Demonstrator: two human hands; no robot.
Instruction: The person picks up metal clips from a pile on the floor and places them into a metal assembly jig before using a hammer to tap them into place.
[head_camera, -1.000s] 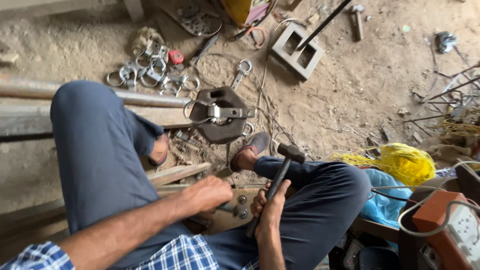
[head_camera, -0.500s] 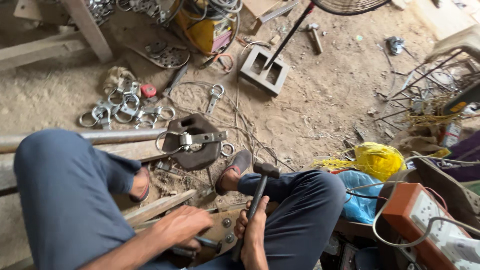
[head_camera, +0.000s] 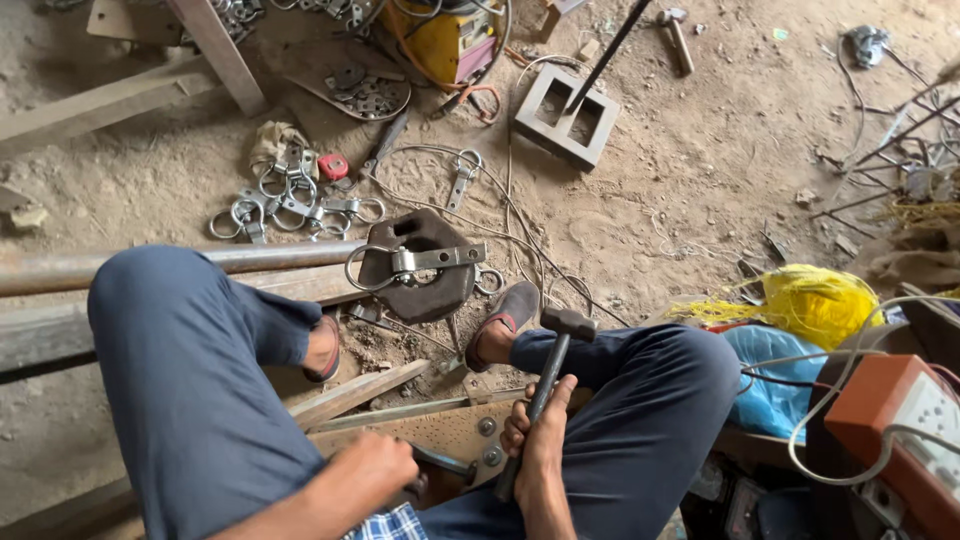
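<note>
— Hammer (head_camera: 548, 385) w/ dark metal head, where's it sit?

— Right hand (head_camera: 541, 440) is wrapped tight round the lower handle, fingers curled shut on it. Head is raised, up near the right knee, handle slanting down toward the person's lap.

— Left hand?

— Left hand (head_camera: 367, 472) is closed in a fist over a thin dark tool (head_camera: 440, 461) that lies flat and pokes out to the right of the knuckles. Can't tell what kind of tool; most of it is hidden.

— What's under both hands?

— Tan metal plate (head_camera: 450, 435) w/ round bolt heads, resting between the legs on some wooden slats. Tool tip lies on it, just left of the hammer handle.

— Person's position?

— Seated, blue trousers, knees apart, sandalled feet on the dirt floor (head_camera: 690, 170).

— Other stuff on the floor?

— Dark round metal block (head_camera: 420, 265) w/ a clamp across it, just beyond the feet. Heap of shiny ring clamps (head_camera: 290, 205) farther left. Hollow concrete block (head_camera: 565, 115) w/ a rod standing in it, far side. Yellow machine (head_camera: 450, 40) at top. Yellow cord bundle (head_camera: 815, 300) and blue bag (head_camera: 775, 370) at right, beside an orange box (head_camera: 890, 420) w/ white cable.
</note>
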